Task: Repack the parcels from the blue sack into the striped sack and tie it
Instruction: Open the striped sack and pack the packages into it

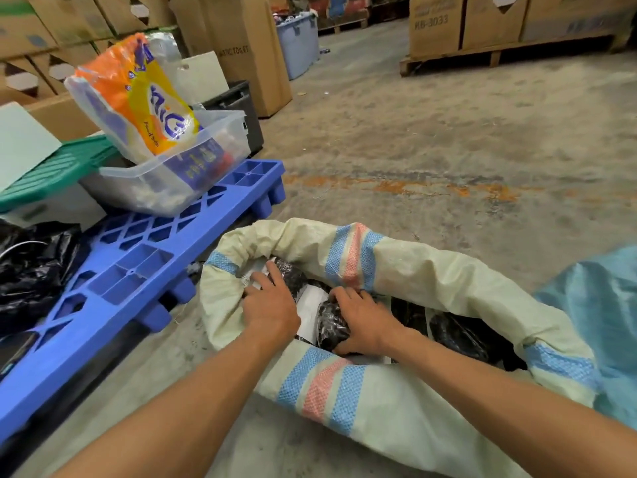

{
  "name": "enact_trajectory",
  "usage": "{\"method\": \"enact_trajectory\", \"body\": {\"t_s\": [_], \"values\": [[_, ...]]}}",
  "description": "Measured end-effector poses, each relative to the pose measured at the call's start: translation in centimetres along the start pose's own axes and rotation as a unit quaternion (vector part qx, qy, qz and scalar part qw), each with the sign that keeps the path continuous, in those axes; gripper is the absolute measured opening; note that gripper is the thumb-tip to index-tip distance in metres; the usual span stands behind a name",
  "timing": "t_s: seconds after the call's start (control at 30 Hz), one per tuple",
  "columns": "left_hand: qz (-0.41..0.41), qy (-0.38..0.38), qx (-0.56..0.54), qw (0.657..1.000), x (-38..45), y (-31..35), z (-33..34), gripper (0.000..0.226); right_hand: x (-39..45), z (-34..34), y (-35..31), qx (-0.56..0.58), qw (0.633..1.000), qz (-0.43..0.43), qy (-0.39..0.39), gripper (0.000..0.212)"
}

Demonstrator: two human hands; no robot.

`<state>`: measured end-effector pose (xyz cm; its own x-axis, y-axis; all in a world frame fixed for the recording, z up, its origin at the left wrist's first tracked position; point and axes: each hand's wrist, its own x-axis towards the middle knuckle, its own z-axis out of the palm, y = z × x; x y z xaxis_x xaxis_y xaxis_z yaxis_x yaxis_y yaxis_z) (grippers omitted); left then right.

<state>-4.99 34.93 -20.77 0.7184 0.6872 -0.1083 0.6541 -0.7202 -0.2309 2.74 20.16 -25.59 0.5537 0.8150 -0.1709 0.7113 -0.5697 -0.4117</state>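
Parcels already fill much of the striped sack, which lies on the concrete floor with its mouth rolled back into a thick cuff. Both hands are down inside that mouth. The left hand rests flat, fingers spread, on a white-labelled parcel near the far-left rim. The right hand has its fingers curled over a black-wrapped parcel in the middle, seemingly pressing it into place. More dark packets lie deeper to the right. The blue sack slumps at the right edge, touching the striped one; whether anything remains in it I cannot tell, since its opening is out of sight. To my eye the packing is well along. The cuff has yet to be unrolled and the mouth gathered, so the tying is not yet begun. A blue plastic pallet sits just beside the sack.
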Motion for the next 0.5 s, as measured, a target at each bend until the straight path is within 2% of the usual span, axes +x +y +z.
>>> {"method": "enact_trajectory", "body": {"t_s": [0.1,0.2,0.37,0.5], "values": [[0.019,0.018,0.107,0.994,1.1,0.5,-0.7,0.088,0.1,0.6,0.5,-0.036,0.999,-0.012,0.022,0.095],[0.036,0.059,0.144,0.987,1.6,0.5,-0.3,0.086,0.3,0.8,0.6,-0.063,0.997,-0.028,0.029,0.093],[0.016,0.081,0.100,0.992,1.0,1.1,0.6,0.085,0.2,0.9,0.8,-0.121,0.986,-0.081,0.084,0.091],[0.004,0.064,0.050,0.997,0.3,1.6,0.3,0.083,-0.1,1.0,0.8,-0.158,0.983,-0.073,0.065,0.091]]}}
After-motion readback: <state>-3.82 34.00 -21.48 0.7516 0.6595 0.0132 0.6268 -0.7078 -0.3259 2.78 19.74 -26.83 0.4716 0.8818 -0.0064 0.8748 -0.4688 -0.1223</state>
